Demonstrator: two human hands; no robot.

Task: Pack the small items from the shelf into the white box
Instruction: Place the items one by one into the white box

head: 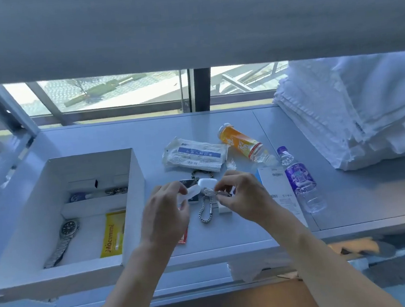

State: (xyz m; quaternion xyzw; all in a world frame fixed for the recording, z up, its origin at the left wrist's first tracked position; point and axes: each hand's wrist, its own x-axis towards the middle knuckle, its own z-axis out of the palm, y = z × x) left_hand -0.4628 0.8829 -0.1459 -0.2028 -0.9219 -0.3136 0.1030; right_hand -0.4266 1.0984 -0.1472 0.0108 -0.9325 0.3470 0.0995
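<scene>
Left hand (pixel 164 217): fingers pinching small white case (pixel 206 185)
Right hand (pixel 245 199): fingers pinching chain (pixel 206 209) at case
White box (pixel 131 200): holds watch (pixel 66 232)

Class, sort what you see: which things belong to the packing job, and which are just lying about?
Job: white box, wristwatch and yellow packet inside it, white case, chain, mask packet.
Lying about: folded towels, window frame.

A: Obs. 1: both forearms bare to the frame's lower edge, no sleeve in view.
B: Confirmed. Left hand (pixel 164 216), right hand (pixel 245 199): nothing worn on the wrists or the fingers that show.
</scene>
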